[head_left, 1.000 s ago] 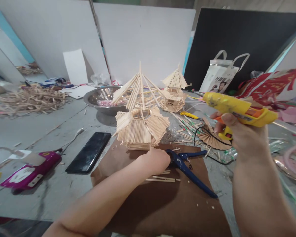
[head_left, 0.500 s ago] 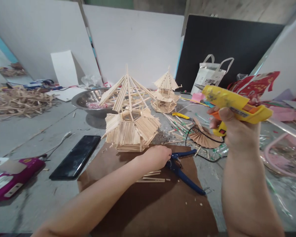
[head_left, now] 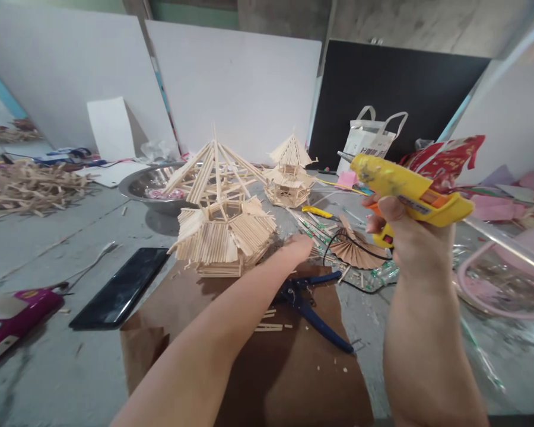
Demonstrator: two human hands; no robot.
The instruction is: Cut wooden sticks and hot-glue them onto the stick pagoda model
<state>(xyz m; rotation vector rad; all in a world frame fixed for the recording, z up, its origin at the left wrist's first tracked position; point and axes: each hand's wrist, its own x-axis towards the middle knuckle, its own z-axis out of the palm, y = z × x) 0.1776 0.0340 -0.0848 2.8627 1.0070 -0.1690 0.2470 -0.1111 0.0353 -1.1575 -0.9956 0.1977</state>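
Note:
My right hand [head_left: 398, 222] is closed round the handle of a yellow hot glue gun [head_left: 396, 178], raised with its nozzle toward the left. My left hand [head_left: 299, 246] reaches forward beside a pile of thin wooden sticks [head_left: 309, 222]; its fingers are turned away and blurred, so what they touch is hidden. Left of that hand stands a pavilion model [head_left: 225, 231] of wooden sticks, its top roof a bare frame. Below my left forearm and wrist lie blue-handled pliers [head_left: 314, 308] and a few cut sticks [head_left: 269, 326] on a brown sheet [head_left: 311, 385].
Behind stands a smaller finished-looking stick pavilion [head_left: 290, 172]. A metal bowl [head_left: 136, 193], a black phone [head_left: 122, 287] and a magenta device [head_left: 20, 320] are at left. A yellow-handled knife [head_left: 317, 212], a folded paper fan [head_left: 356, 249] and a looping black cord lie right of centre.
My left hand has moved forward from beside the pliers to the stick pile. The glue gun stays in my right hand. The whole view has shifted slightly.

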